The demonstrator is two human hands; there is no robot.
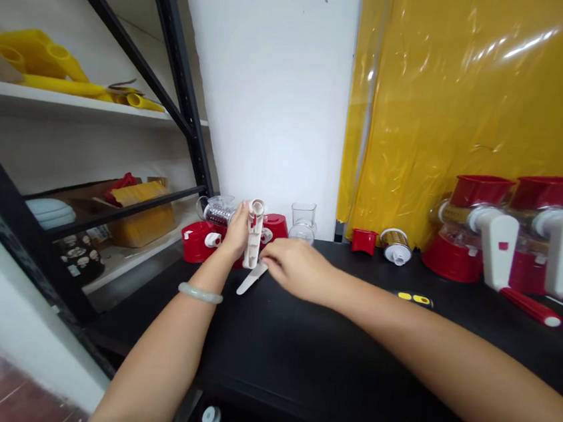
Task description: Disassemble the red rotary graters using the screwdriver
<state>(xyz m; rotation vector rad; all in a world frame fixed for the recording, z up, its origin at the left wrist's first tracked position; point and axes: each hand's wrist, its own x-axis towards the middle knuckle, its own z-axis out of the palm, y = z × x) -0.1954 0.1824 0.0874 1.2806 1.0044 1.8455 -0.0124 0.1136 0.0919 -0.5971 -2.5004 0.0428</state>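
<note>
head view | left hand (235,233) closed around upright white crank arm (253,233), far middle of black counter (346,359) | right hand (296,266) palm down, fingertips at flat white strip (251,280) lying at arm's 6 o'clock; whether it grips, cannot tell | red bases (196,241) at 9 o'clock, clear cup (303,221) at 1 o'clock, assembled grinders (481,225) at 3 o'clock

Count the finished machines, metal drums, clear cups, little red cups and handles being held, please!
Finished machines: 2
Metal drums: 2
Clear cups: 1
Little red cups: 1
White handle in the left hand: 1
Total: 7
</note>
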